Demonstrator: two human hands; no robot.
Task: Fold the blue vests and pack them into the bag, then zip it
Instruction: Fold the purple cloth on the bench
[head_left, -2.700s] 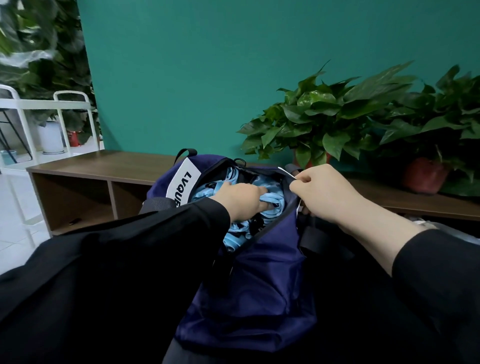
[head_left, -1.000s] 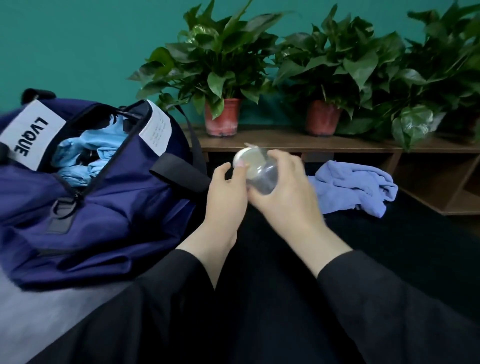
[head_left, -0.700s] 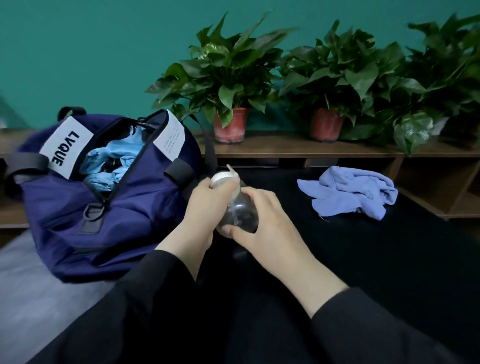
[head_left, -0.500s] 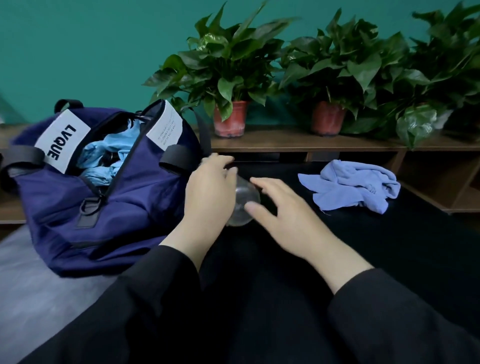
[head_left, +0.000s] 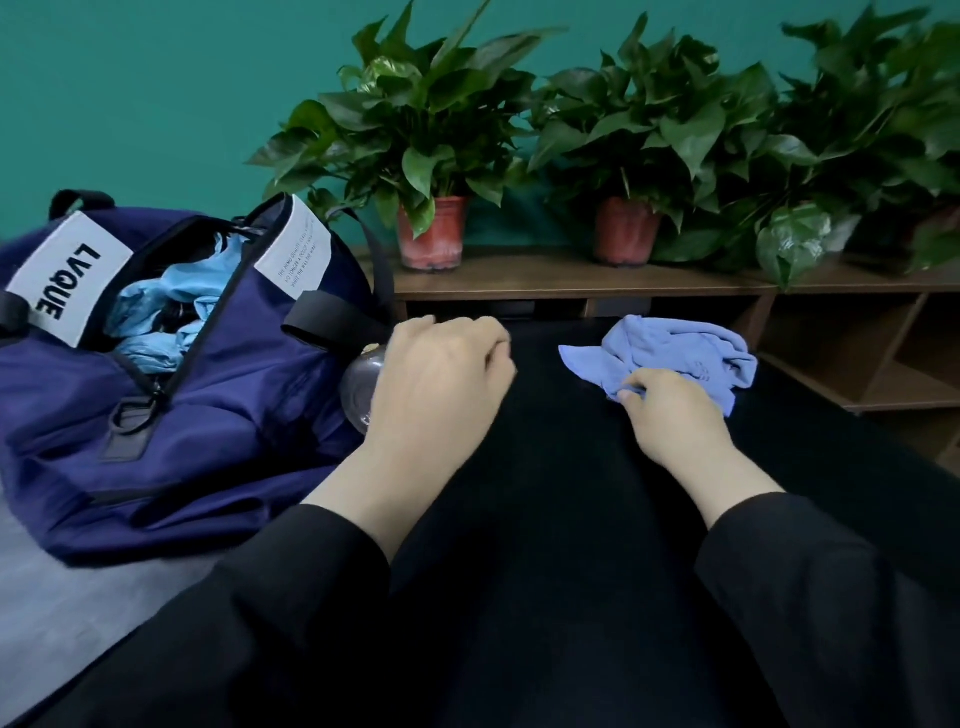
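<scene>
Because one crumpled lavender-blue cloth vest (head_left: 675, 353) lies loose on the black tabletop (head_left: 545, 467), well apart from the navy fabric duffel bag (head_left: 218, 395), the right hand (head_left: 670, 410) reaches out, fingertips curled into its near edge, likely to gather it for folding. The bag gapes unzipped, pale-blue vests (head_left: 156, 322) inside. The left hand (head_left: 436, 379) hovers loosely curled, gripping nothing, over a clear round bottle (head_left: 361, 387) beside the bag.

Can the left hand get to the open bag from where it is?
Probably yes. The left hand hovers right beside the bag, whose top gapes open. Only a clear bottle lies between them.
</scene>
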